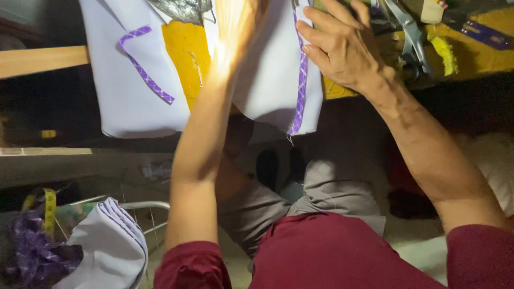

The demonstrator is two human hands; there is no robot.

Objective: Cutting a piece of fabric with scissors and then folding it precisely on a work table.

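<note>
A white fabric piece (126,91) with purple checked trim hangs over the front edge of a yellow table (184,48). My left hand (235,24) reaches up onto the fabric at the top centre, washed out by bright light, so its fingers cannot be made out. My right hand (342,45) lies flat on the right part of the white fabric (270,80), fingers spread, beside a purple trim strip (301,80). Both forearms stretch up from dark red sleeves.
Scissors (412,35) and yellow scraps (444,53) lie on the table at the upper right. A wooden bar (43,60) sticks out at left. A wire basket (142,206) at lower left holds folded white pieces (110,246), purple fabric (32,251) and a yellow measuring tape (50,206).
</note>
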